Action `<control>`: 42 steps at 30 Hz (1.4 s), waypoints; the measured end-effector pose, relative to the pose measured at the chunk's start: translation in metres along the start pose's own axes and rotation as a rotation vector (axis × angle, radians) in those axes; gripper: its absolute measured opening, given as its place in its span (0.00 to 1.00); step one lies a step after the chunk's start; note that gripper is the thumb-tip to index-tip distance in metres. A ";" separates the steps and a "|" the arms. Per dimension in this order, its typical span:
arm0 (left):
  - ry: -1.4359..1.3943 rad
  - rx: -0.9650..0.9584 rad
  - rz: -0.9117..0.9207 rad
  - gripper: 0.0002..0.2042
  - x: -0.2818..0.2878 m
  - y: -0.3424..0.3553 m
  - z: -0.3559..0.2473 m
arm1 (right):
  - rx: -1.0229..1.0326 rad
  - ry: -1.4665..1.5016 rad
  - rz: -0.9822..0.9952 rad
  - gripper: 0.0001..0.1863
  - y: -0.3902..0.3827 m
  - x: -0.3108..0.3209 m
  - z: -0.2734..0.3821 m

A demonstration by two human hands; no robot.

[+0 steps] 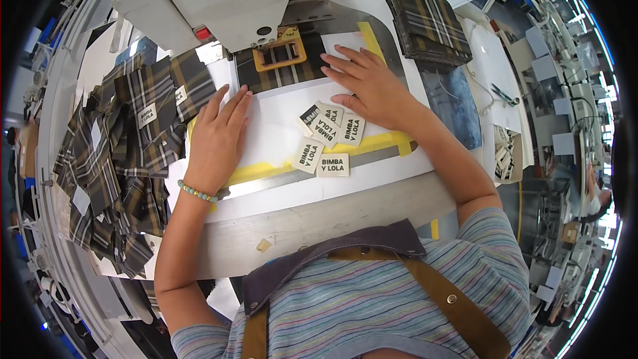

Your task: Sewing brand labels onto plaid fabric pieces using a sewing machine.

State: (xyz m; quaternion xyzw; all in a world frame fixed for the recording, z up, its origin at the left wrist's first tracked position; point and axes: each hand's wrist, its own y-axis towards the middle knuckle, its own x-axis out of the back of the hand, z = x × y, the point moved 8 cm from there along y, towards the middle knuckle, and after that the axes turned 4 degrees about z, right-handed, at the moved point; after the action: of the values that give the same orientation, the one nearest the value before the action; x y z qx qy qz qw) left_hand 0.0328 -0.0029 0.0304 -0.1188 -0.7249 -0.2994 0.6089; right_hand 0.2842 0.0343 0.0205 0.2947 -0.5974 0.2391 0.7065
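Observation:
A strip of dark plaid fabric (311,77) lies on the white work plate under the head of a sewing machine (219,0). The machine's orange rectangular clamp frame (282,65) sits over the fabric's middle. My left hand (218,138) rests palm down with outstretched fingers, their tips at the fabric's near left corner. At the opposite end, my right hand (372,90) is spread flat, fingertips over the fabric's right edge. Several small cream labels with dark print (333,165) lie loosely overlapped on the plate between my hands, close to the right palm.
Plaid pieces, some bearing cream labels, form a loose heap (133,139) at left. A neat stack of plaid pieces (432,23) stands at the far right. Further right are thread snips (505,95) and a box of labels (508,154). Yellow tape (259,171) edges the plate.

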 end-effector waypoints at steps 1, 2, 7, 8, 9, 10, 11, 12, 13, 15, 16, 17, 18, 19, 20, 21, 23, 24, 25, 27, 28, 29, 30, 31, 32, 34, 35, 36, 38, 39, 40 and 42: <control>0.006 -0.009 -0.005 0.23 0.000 -0.002 0.001 | 0.001 -0.001 -0.003 0.29 0.000 0.000 0.002; 0.011 -0.019 -0.010 0.23 0.000 -0.003 0.001 | 0.004 -0.001 -0.001 0.29 0.000 0.000 0.002; -0.027 -0.020 -0.021 0.23 0.002 -0.006 0.002 | 0.035 -0.011 -0.084 0.29 -0.001 0.011 0.004; -0.047 -0.019 -0.030 0.22 0.002 -0.006 0.004 | 0.037 -0.010 -0.082 0.29 -0.001 0.012 0.004; -0.043 -0.016 -0.030 0.22 0.003 -0.005 0.004 | 0.034 0.002 -0.086 0.29 0.000 0.012 0.003; -0.053 -0.015 -0.043 0.22 0.004 -0.004 0.002 | 0.032 0.014 -0.090 0.28 0.000 0.012 0.002; -0.063 -0.014 -0.056 0.22 0.005 -0.003 0.000 | 0.037 0.016 -0.092 0.28 -0.001 0.012 0.001; -0.056 -0.008 -0.054 0.22 0.006 -0.003 0.001 | 0.038 0.029 -0.061 0.28 -0.001 0.009 0.002; -0.039 -0.009 -0.043 0.22 0.005 -0.004 0.001 | 0.040 0.042 -0.031 0.28 -0.001 0.006 0.002; -0.007 -0.021 -0.046 0.21 0.005 -0.004 -0.001 | 0.036 0.055 -0.031 0.28 -0.001 0.006 0.002; 0.000 -0.012 -0.042 0.21 0.004 -0.005 0.001 | 0.023 0.063 -0.029 0.28 0.000 0.006 0.002; 0.009 -0.014 -0.039 0.20 0.003 -0.006 0.001 | 0.021 0.066 -0.029 0.27 0.001 0.006 0.004; 0.016 -0.020 -0.038 0.19 0.002 -0.005 0.001 | 0.028 0.069 -0.031 0.27 0.001 0.007 0.004; 0.024 -0.023 -0.041 0.19 0.003 -0.005 0.000 | 0.036 0.056 -0.030 0.27 0.002 0.008 0.005; 0.029 -0.016 -0.040 0.19 0.003 -0.006 0.000 | 0.044 0.043 -0.030 0.28 0.003 0.009 0.004; 0.016 -0.025 -0.043 0.19 0.002 -0.006 0.000 | 0.051 0.047 -0.032 0.28 0.002 0.009 0.003; -0.026 -0.032 -0.029 0.20 0.001 -0.006 0.001 | 0.011 0.016 -0.051 0.28 0.001 0.011 -0.005; -0.021 -0.026 -0.026 0.20 0.002 -0.005 0.001 | 0.017 0.022 -0.052 0.28 0.001 0.012 -0.005; -0.057 -0.029 -0.039 0.21 0.004 -0.004 -0.001 | 0.019 0.047 -0.089 0.28 0.000 0.018 -0.004; -0.101 -0.033 -0.043 0.24 0.006 -0.002 -0.002 | 0.027 0.092 -0.113 0.27 0.001 0.024 0.001; -0.101 -0.033 -0.041 0.24 0.004 -0.002 -0.001 | 0.026 0.095 -0.114 0.27 0.001 0.022 0.001; -0.120 -0.020 -0.033 0.24 0.001 -0.003 0.003 | 0.048 0.071 -0.086 0.26 0.002 0.016 0.002; -0.144 -0.008 -0.025 0.24 0.000 -0.003 0.004 | 0.067 0.046 -0.055 0.26 0.001 0.012 0.003; -0.150 -0.012 -0.021 0.24 0.000 -0.004 0.004 | 0.061 0.048 -0.051 0.26 0.000 0.012 0.002; -0.121 -0.021 -0.025 0.22 0.002 -0.006 0.003 | 0.066 0.052 -0.047 0.25 0.001 0.013 0.001; -0.097 -0.031 -0.032 0.21 0.006 -0.005 0.002 | 0.069 0.053 -0.040 0.24 0.001 0.013 0.000; -0.128 -0.017 -0.027 0.21 0.006 -0.004 0.003 | 0.067 0.084 -0.047 0.24 0.001 0.014 0.000; -0.158 -0.003 -0.023 0.20 0.006 -0.004 0.005 | 0.066 0.115 -0.056 0.23 0.001 0.014 0.000; -0.178 -0.013 -0.038 0.20 0.007 -0.002 0.005 | 0.066 0.121 -0.060 0.23 -0.001 0.013 -0.002; -0.203 -0.012 -0.041 0.21 0.006 -0.002 0.006 | 0.066 0.129 -0.064 0.23 -0.003 0.014 -0.002; -0.230 -0.012 -0.044 0.22 0.005 -0.001 0.006 | 0.059 0.125 -0.060 0.23 -0.004 0.013 -0.003; -0.225 -0.014 -0.048 0.22 0.005 -0.003 0.007 | 0.090 0.084 -0.088 0.21 -0.004 0.017 -0.001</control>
State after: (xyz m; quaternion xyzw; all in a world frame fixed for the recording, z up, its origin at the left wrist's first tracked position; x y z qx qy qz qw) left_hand 0.0244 -0.0018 0.0338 -0.1384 -0.7892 -0.3037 0.5155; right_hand 0.2907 0.0316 0.0361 0.3419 -0.5423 0.2464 0.7269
